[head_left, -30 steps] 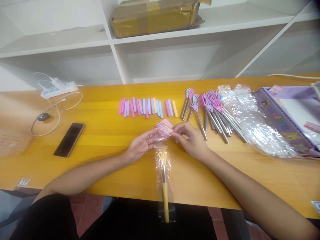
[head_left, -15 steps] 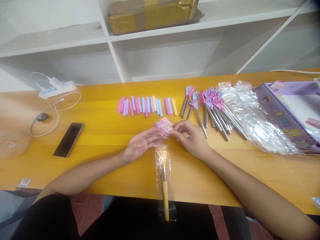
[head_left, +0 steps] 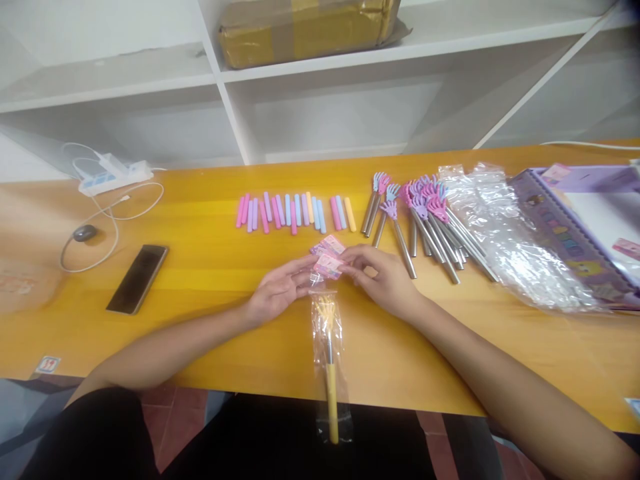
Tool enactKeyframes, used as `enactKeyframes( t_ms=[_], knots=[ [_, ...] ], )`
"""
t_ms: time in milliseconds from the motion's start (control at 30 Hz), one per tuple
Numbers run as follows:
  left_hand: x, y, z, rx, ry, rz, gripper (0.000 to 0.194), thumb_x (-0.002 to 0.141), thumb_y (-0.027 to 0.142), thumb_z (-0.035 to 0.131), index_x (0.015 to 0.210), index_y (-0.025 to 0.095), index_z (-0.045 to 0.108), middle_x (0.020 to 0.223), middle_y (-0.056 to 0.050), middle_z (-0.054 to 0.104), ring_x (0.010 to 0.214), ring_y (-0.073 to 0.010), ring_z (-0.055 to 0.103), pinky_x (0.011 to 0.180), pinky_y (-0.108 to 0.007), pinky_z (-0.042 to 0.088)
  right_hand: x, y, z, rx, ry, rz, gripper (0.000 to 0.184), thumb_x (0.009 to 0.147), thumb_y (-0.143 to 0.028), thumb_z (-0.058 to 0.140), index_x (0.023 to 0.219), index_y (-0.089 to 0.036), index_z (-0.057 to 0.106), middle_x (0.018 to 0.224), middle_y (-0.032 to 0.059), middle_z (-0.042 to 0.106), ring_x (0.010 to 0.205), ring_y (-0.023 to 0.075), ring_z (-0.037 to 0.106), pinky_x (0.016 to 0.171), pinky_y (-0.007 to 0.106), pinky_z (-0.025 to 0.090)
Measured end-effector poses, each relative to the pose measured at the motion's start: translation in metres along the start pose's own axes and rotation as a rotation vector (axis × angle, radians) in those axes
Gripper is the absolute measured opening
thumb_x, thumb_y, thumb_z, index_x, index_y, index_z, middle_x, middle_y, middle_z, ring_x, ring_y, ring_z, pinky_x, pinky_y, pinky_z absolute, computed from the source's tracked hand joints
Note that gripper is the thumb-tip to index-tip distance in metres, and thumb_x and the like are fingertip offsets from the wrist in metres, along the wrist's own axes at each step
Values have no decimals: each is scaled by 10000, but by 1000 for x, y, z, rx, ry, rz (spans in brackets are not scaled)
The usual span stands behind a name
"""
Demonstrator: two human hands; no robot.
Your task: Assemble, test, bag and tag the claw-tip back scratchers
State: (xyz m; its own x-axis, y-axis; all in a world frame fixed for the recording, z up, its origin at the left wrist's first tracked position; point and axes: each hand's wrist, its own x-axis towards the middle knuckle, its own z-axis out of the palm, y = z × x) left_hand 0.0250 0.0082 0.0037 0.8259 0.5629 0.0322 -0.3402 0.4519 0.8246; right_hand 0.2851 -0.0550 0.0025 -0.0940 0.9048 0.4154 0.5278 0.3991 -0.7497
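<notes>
My right hand [head_left: 383, 273] pinches a small pink printed card [head_left: 329, 265] between thumb and forefinger. Beneath it, a second pink card [head_left: 331, 245] lies partly covered. On the left, my left hand [head_left: 280, 288] has its fingers stretched out, their tips by the card's left edge and the mouth of a clear plastic bag. That clear bag [head_left: 337, 333] holds a yellow back scratcher [head_left: 332, 393] with a hand-shaped head. Its handle end reaches past the table's front edge. Whether my left fingertips touch the bag is hard to make out.
Coloured handle sleeves [head_left: 277, 210] lie in a row behind my hands. To the right are several back scratchers [head_left: 435, 220], a pile of clear bags [head_left: 515, 240] and a purple box [head_left: 560, 233]. A phone [head_left: 137, 279] and a power strip [head_left: 116, 177] sit at left.
The front card has shifted slightly left and down and turned more face-up in my right fingers. My left fingers have drawn a little down and away from beneath it.
</notes>
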Motion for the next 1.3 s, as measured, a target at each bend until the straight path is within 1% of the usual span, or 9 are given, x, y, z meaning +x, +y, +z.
enactKeyframes(
  t_ms=[133, 367, 600, 733, 867, 933, 1033, 1133, 1300],
  knots=[
    [0, -2, -2, 2, -51, 20, 659, 953, 445, 709, 1549, 188, 595, 1580, -190, 601, 1477, -407, 556, 1242, -664, 421, 2, -5, -1, -40, -38, -131, 205, 1074, -223, 616, 1257, -254, 703, 1085, 65, 737, 849, 171, 687, 738, 319, 558],
    [0, -2, 0, 20, -111, 56, 651, 976, 460, 709, 1572, 230, 582, 1578, -185, 604, 1463, -412, 576, 1241, -666, 423, 1, -15, -4, -43, -64, -159, 244, 1061, -181, 603, 1260, -261, 721, 1091, 80, 674, 919, 189, 683, 762, 338, 580],
    [-2, -6, -1, 18, -84, 41, 693, 958, 464, 725, 1592, 237, 560, 1603, -189, 575, 1491, -416, 544, 1239, -652, 430, 0, -16, -1, -38, -85, -212, 274, 1051, -179, 599, 1282, -272, 715, 1063, 74, 625, 969, 208, 668, 786, 359, 586],
    [-2, -6, -2, 28, -78, 21, 709, 937, 474, 745, 1584, 244, 569, 1612, -185, 567, 1504, -409, 529, 1240, -642, 432, -2, -17, 0, -52, -73, -163, 261, 1055, -218, 598, 1284, -287, 701, 1063, 80, 607, 928, 211, 654, 785, 377, 588],
    [-2, -4, -1, 39, -94, 14, 705, 939, 494, 750, 1583, 270, 572, 1645, -174, 534, 1519, -402, 513, 1238, -624, 441, -3, -16, 0, -86, 25, 5, 397, 1037, -317, 660, 1427, -278, 596, 1058, 81, 619, 806, 191, 633, 733, 372, 586],
    [-2, -3, 0, 50, -107, 11, 704, 939, 520, 752, 1576, 278, 579, 1652, -172, 524, 1521, -400, 509, 1236, -611, 448, -2, -15, 2, -66, 5, 35, 322, 1037, -342, 670, 1347, -266, 633, 1018, 68, 637, 756, 178, 623, 689, 351, 572],
    [-2, -5, 0, 78, -79, 15, 679, 964, 493, 745, 1593, 326, 548, 1656, -159, 508, 1499, -388, 529, 1189, -592, 505, -1, -17, 6, -35, -23, -13, 113, 1064, -303, 627, 1134, -247, 696, 987, 66, 672, 753, 171, 630, 650, 321, 550],
    [-3, -11, -2, 159, -14, 48, 718, 979, 345, 766, 1632, 385, 469, 1598, -143, 557, 1433, -334, 597, 1166, -545, 536, -2, -19, 9, -16, -15, -121, 99, 1061, -241, 625, 1105, -245, 713, 1017, 73, 669, 777, 163, 643, 658, 312, 555],
    [-7, -18, -5, 316, 35, -17, 587, 959, 282, 796, 1515, 242, 612, 1439, -164, 687, 1324, -276, 688, 1180, -453, 528, -9, -15, 11, -87, -96, -272, 142, 1031, -212, 660, 1144, -257, 732, 1072, 92, 651, 876, 183, 675, 694, 324, 579]
  ],
)
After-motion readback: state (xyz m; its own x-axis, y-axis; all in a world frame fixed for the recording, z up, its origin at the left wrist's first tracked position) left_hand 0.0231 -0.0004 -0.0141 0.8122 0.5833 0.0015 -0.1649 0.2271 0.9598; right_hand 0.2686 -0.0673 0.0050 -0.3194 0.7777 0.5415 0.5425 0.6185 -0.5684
